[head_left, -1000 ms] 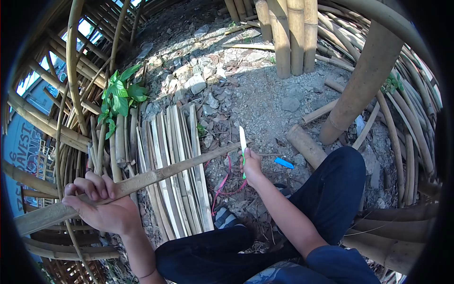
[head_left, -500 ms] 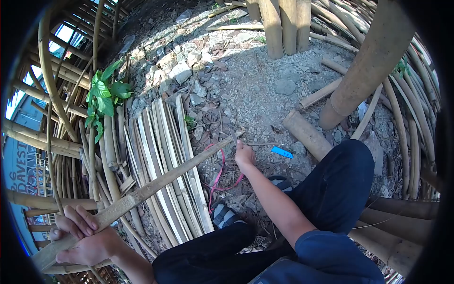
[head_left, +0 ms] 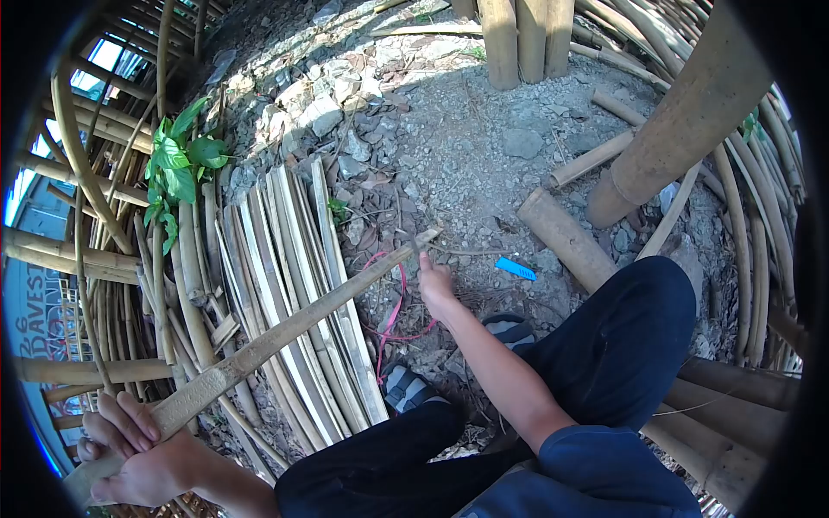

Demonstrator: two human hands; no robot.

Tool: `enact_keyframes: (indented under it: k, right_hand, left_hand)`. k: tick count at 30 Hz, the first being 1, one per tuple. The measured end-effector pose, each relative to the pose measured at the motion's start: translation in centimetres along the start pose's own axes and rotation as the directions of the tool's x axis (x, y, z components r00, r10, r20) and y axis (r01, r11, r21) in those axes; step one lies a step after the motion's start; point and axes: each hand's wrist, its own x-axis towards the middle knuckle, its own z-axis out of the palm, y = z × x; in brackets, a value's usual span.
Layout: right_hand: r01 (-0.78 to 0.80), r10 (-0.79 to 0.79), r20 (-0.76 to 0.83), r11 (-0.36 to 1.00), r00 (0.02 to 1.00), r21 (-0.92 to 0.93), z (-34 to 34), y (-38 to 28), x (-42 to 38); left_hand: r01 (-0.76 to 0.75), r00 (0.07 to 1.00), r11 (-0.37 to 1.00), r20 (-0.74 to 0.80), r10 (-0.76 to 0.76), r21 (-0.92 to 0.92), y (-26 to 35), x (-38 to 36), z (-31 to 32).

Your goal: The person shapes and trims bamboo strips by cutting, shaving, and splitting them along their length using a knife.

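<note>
My left hand [head_left: 147, 457] is wrapped round the near end of a long split bamboo strip [head_left: 302, 325], which slants up and away to the right. Near the strip's far end, my right hand [head_left: 434, 285] is closed on a small knife, the index finger stretched toward the blade. The knife's blade [head_left: 414, 245] lies across the strip just short of its tip; its handle is hidden in the fingers. Beneath the strip, several split bamboo slats [head_left: 298, 293] lie side by side on the ground. A pink string [head_left: 395, 321] loops beside them.
A bright blue plastic piece [head_left: 515, 268] lies on the stony ground right of my hand. Thick bamboo poles [head_left: 673, 129] stand at the right, with a cut bamboo piece [head_left: 566, 237] near my knee. A leafy plant [head_left: 180, 160] grows by the bamboo fence at left.
The knife and my right hand have shifted slightly left, back along the strip from its tip. The strip's far end has risen a little in view. My left hand keeps its grip.
</note>
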Motion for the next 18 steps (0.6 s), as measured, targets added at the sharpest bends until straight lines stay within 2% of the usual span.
enact_keyframes:
  k: [4, 6, 7, 9, 10, 14, 18]
  right_hand:
    - [0.096, -0.099, 0.111, 0.995, 0.989, 0.030, 2.2, -2.4, -4.3]
    - [0.314, -0.314, -0.008, 0.948, 0.949, 0.048, 2.9, -2.2, -4.6]
    - [0.320, -0.320, -0.009, 0.946, 0.948, 0.046, 2.5, -2.2, -4.3]
    - [0.077, -0.078, -0.062, 0.997, 0.995, -0.028, 1.0, -1.3, -2.7]
    - [0.047, -0.078, -0.151, 0.978, 0.985, -0.204, 0.3, -1.0, -1.8]
    - [0.062, -0.099, -0.174, 0.976, 0.980, -0.209, -0.7, 0.6, 1.7]
    - [0.017, -0.038, -0.139, 0.989, 0.990, -0.148, -0.3, 0.9, 3.0]
  left_hand:
    - [0.012, 1.000, 1.000, -0.016, -0.011, 0.015, -0.3, 0.3, -0.6]
    - [0.012, 0.999, 1.000, -0.045, -0.012, 0.002, -0.3, 0.3, -0.8]
    - [0.008, 0.999, 1.000, -0.047, -0.008, -0.002, -0.3, 0.3, -0.9]
    - [0.018, 0.999, 0.998, -0.039, -0.020, -0.057, -0.2, 0.3, -1.0]
    - [0.014, 0.999, 0.998, -0.036, -0.017, -0.061, -0.2, 0.2, -0.9]
    - [0.001, 0.998, 0.999, -0.056, -0.004, -0.046, -0.2, 0.0, -1.1]
    - [0.002, 0.999, 0.998, -0.048, -0.004, -0.059, -0.3, 0.1, -1.1]
